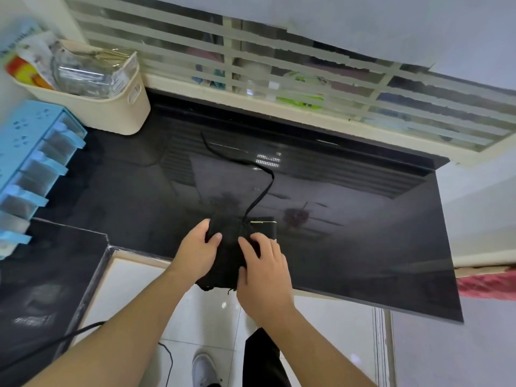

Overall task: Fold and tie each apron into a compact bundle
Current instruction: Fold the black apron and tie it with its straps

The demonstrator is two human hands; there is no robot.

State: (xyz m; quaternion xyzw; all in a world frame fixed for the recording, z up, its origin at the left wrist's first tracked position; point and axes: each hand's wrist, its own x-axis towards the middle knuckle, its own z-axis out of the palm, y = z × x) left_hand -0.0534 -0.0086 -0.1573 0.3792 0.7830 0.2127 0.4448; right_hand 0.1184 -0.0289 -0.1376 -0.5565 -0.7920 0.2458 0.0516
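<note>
A black apron [229,247], folded into a small thick bundle, lies at the near edge of the glossy black counter [363,233]. One black strap [258,196] runs from the bundle's top away across the counter in a loose curve. My left hand [198,252] grips the bundle's left side, thumb on top. My right hand [262,266] lies on the bundle's right part, fingers spread and slightly bent over the cloth; I cannot tell if they pinch the strap. A pale label edge shows at the bundle's top right corner.
A cream basket [111,107] of packets stands at the back left. A blue drawer unit [30,169] lines the left edge. A striped window runs along the back. Below are the white tiled floor, a black cable [83,331] and my shoe.
</note>
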